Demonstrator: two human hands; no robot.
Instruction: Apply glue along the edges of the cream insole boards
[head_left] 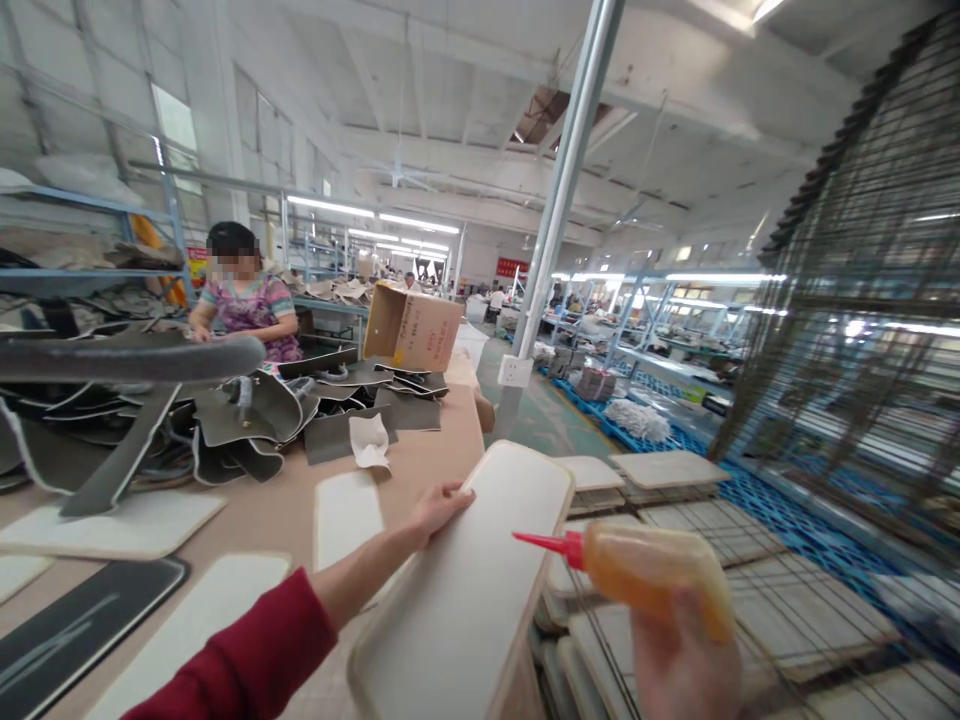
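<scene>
My left hand (442, 510) grips the edge of a long white panel (480, 560) with rounded corners, thumb lying on its face. The panel is tilted up over the table's right side. In my right hand (686, 650) is a squeeze bottle (652, 570) of amber liquid, tipped sideways. Its red nozzle (547, 543) points left, in front of the panel; whether it touches cannot be told. A smaller white panel (349, 515) lies beyond my left forearm, and another white panel (202, 640) lies nearer me on the left.
Dark grey cut pieces (247, 420) are heaped on the table (420, 450) at left, with a black panel (90, 620) nearer. A cardboard box (412, 330) stands behind. A co-worker (247, 310) sits beyond. White panels (810, 600) lie on a wire rack at right. A metal post (555, 200) rises ahead.
</scene>
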